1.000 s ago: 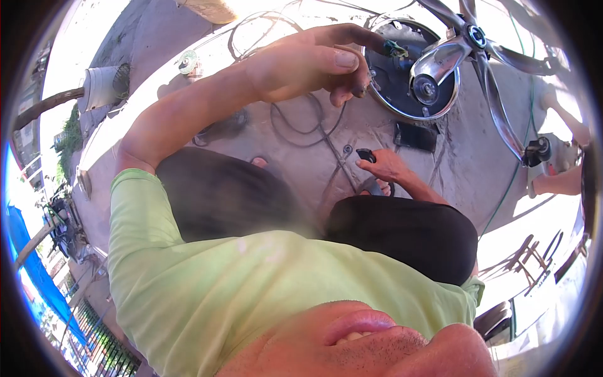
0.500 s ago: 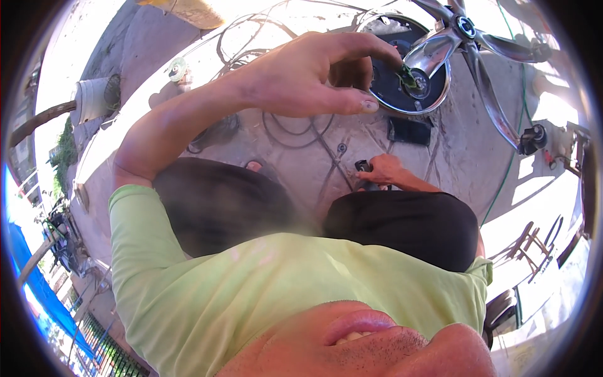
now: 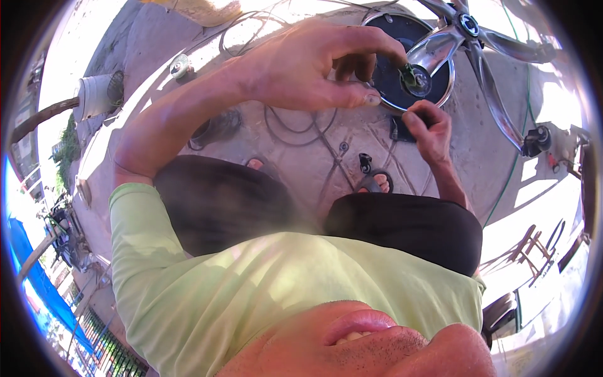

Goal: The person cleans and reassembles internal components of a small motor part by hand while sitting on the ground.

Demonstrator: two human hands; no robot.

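Note:
My left hand [image 3: 308, 66] reaches in from the left with bent fingers; thumb and index finger stand apart. The index tip is at a small round piece [image 3: 416, 80] with a dark greenish part beside it, over a black disc [image 3: 389, 88] with a shiny metal rim. Whether that fingertip presses on the piece is hard to tell. My right hand [image 3: 433, 132] is raised near the disc's lower rim, its thumb and fingers closed together; anything between them is hidden. A shiny metal star-shaped chair base [image 3: 468, 26] lies against the disc, with a dark caster [image 3: 536, 141] on one leg.
A dark flat object [image 3: 400, 129] lies below the disc, partly behind my right hand. A small black item [image 3: 365, 162] is by my sandalled foot [image 3: 377, 182]. Cables [image 3: 301, 135] loop over the concrete. A white bucket [image 3: 94, 97] stands left; a wooden chair [image 3: 532, 251] is right.
My right hand has left the small black item by my foot and moved up and right to the disc's lower rim. My left hand has barely shifted.

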